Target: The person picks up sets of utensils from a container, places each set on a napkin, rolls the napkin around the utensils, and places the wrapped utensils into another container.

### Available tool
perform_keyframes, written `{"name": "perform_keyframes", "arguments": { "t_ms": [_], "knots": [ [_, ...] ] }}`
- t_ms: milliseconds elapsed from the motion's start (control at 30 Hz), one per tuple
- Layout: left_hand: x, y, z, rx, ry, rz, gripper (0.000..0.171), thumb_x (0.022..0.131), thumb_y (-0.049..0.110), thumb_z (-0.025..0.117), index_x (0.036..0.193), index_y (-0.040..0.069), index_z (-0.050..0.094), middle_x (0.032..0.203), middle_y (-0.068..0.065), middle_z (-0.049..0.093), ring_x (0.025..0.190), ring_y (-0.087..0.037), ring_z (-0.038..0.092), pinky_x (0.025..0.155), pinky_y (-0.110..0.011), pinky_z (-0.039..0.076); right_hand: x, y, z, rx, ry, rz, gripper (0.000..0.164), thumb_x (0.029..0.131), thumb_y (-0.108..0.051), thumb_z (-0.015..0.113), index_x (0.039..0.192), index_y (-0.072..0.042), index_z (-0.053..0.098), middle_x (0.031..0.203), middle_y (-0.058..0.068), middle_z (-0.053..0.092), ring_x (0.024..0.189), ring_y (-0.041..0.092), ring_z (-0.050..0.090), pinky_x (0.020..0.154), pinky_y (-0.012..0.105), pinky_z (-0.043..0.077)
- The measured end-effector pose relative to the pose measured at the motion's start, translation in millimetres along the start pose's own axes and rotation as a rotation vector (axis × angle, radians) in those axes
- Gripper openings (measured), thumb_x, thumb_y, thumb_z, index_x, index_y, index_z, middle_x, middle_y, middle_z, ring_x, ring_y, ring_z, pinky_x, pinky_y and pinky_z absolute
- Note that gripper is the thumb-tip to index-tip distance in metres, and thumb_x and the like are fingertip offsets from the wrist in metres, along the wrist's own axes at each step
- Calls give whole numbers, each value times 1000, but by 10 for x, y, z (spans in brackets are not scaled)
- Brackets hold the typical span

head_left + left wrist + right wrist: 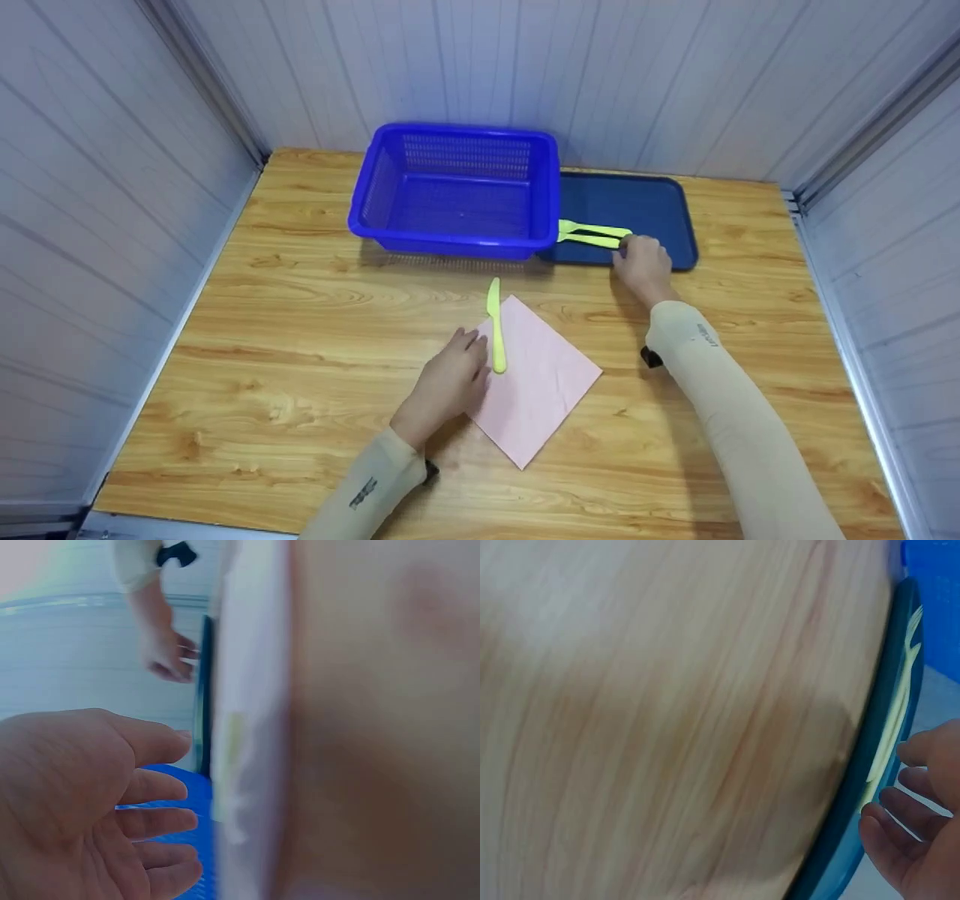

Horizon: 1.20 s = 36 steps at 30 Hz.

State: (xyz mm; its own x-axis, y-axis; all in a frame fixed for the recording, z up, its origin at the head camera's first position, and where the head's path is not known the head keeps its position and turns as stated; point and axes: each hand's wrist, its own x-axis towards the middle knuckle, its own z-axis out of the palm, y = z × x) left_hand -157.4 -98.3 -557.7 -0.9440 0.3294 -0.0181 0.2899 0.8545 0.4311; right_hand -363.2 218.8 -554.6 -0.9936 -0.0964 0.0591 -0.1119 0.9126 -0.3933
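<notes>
A yellow-green plastic knife (495, 330) lies along the left corner of a pink square napkin (536, 382), its blade reaching past the napkin's edge. Beside the knife handle hovers my left hand (454, 375), fingers loosely extended; the left wrist view shows its palm holding nothing. On the dark blue tray (660, 210) lie two more yellow-green pieces of cutlery; one is a fork (913, 622), the other (592, 241) lies alongside it. My right hand (645, 264) is over the tray's front edge, its slightly bent fingers right at the handle ends, not closed round them.
A blue plastic basket (461, 244) stands at the back, left of the tray, and overlaps the tray's left end in the head view. Pale panel walls (637, 82) enclose the wooden table (300, 337) at the back and sides.
</notes>
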Motion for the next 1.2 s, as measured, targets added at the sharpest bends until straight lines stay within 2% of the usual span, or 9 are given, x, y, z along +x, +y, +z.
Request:
{"name": "perform_keyframes", "arguments": {
  "t_ms": [200,300,400,533,667,767,867,1000,1200],
  "knots": [
    [732,243,-128,26,-9,62,41,99,20,54,132,-5,54,132,-17,55,121,-30,54,97,-39,47,77,71,60,17,-41,26,31,95,-19,62,117,3,65,111,23,65,94,38,64,79,52,52],
    [1175,382,-26,12,-60,74,46,102,21,49,137,-7,47,138,-20,50,128,-31,47,104,-39,41,102,127,62,10,-60,47,32,95,-19,63,119,2,65,114,23,64,97,38,63,81,52,51],
    [1552,475,102,-2,-116,41,56,103,26,45,146,-8,34,149,-20,38,137,-31,37,111,-38,32,119,143,63,1,-64,59,34,95,-20,64,121,1,65,116,22,64,99,38,63,81,52,52],
    [1911,499,252,39,-146,-40,62,104,33,41,151,-4,24,151,-17,36,132,-26,45,107,-36,37,158,141,64,-9,-62,54,34,94,-21,66,122,-1,65,116,21,65,99,37,64,81,52,52],
    [2118,499,340,94,-153,-99,65,104,38,37,153,-2,20,135,-14,56,102,-23,65,83,-38,55,209,149,56,-33,-68,22,32,93,-22,67,120,-3,67,115,18,67,96,34,65,79,52,53],
    [2188,508,366,104,-164,-129,68,104,42,34,152,-4,19,122,-13,64,88,-22,68,70,-39,57,229,134,77,-59,-71,-6,27,93,-22,68,114,-5,69,109,16,68,90,32,66,77,51,53],
    [2233,528,367,126,-159,-157,71,104,45,32,151,-6,20,133,-15,57,105,-24,64,81,-41,55,245,114,111,-83,-73,-23,23,93,-22,67,110,-6,70,104,14,69,86,30,66,75,50,53],
    [2287,567,366,153,-145,-188,73,103,47,33,151,-6,19,151,-18,36,129,-28,47,97,-45,47,274,110,139,-92,-78,-25,23,93,-22,67,110,-8,71,105,13,70,88,30,66,77,50,53],
    [2337,597,359,142,-164,-210,77,102,50,34,152,-5,14,155,-18,27,132,-30,43,99,-47,45,318,127,164,-88,-78,-26,27,94,-21,66,117,-7,70,112,14,68,96,32,66,80,52,53]
  ]
}}
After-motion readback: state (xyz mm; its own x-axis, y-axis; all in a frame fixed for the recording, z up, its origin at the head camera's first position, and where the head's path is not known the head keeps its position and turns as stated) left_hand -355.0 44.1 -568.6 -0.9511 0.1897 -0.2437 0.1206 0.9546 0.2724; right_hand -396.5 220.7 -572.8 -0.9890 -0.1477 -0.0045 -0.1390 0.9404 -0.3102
